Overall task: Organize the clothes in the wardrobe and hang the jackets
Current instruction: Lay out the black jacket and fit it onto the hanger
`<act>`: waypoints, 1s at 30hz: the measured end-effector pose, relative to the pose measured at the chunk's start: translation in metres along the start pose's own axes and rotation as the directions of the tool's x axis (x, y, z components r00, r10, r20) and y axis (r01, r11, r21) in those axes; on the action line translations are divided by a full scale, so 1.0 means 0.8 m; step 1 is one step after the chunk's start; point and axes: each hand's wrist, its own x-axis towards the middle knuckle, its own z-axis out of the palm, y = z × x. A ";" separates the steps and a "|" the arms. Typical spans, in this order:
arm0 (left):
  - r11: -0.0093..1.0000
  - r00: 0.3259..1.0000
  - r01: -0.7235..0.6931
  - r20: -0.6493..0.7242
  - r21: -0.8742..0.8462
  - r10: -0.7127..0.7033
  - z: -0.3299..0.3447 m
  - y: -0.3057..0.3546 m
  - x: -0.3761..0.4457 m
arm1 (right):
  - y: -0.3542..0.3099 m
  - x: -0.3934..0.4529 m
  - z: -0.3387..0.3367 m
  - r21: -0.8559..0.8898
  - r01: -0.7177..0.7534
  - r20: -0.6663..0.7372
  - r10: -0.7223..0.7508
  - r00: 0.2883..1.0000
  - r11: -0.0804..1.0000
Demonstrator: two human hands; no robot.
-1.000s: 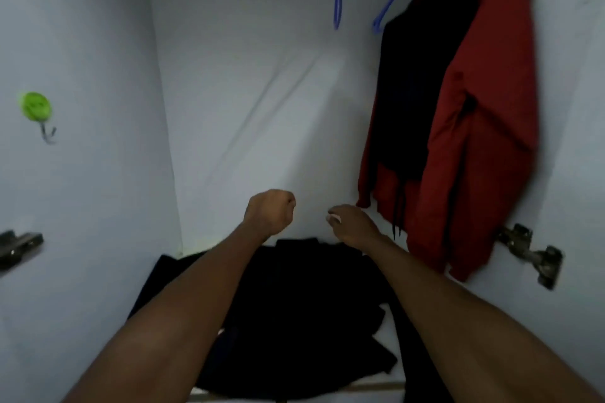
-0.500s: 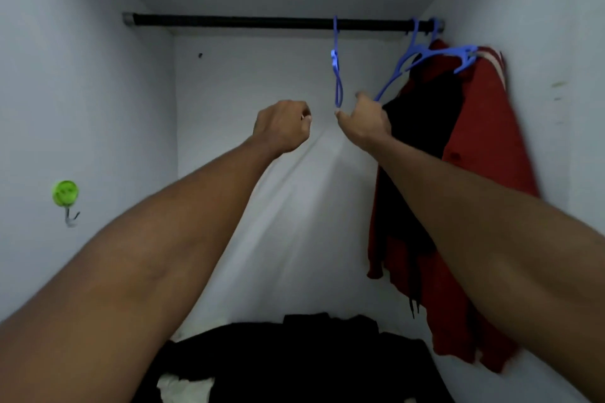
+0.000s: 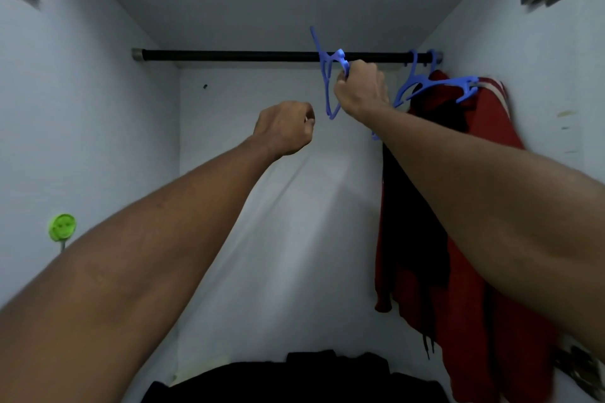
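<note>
Your right hand [image 3: 360, 88] grips an empty blue hanger [image 3: 327, 75], tilted, at the black rail [image 3: 229, 56]. A red jacket [image 3: 484, 206] over a black garment [image 3: 412, 206] hangs from a second blue hanger [image 3: 438, 86] at the rail's right end. Dark clothes [image 3: 294, 379] lie heaped on the wardrobe floor.

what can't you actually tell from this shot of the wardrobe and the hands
- Head view: the right hand grips the blue hanger; whether its hook is on the rod is hidden by the hand.
- Black clothes on the floor: cut off by the bottom edge, too dark to count.
- Left hand: curled, palm side hidden.
- Dark garment beside the red jacket: partly covered by the right forearm.
</note>
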 end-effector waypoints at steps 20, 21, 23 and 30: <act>0.964 0.525 0.189 0.849 -0.188 0.063 0.123 -0.021 -0.219 | 0.154 -0.325 0.155 0.362 -0.478 0.392 0.335 0.857 0.800; 0.943 0.453 0.274 0.890 -0.189 0.047 0.141 -0.024 -0.267 | 0.173 -0.369 0.160 0.403 -0.557 0.476 0.354 0.805 0.726; 0.898 0.373 0.415 0.928 -0.147 -0.020 0.173 -0.030 -0.343 | 0.193 -0.425 0.158 0.493 -0.698 0.610 0.367 0.703 0.519; 0.151 0.087 0.987 0.983 -0.062 -0.164 0.230 0.033 -0.550 | 0.240 -0.590 0.129 0.335 -0.940 0.914 0.263 0.309 -0.060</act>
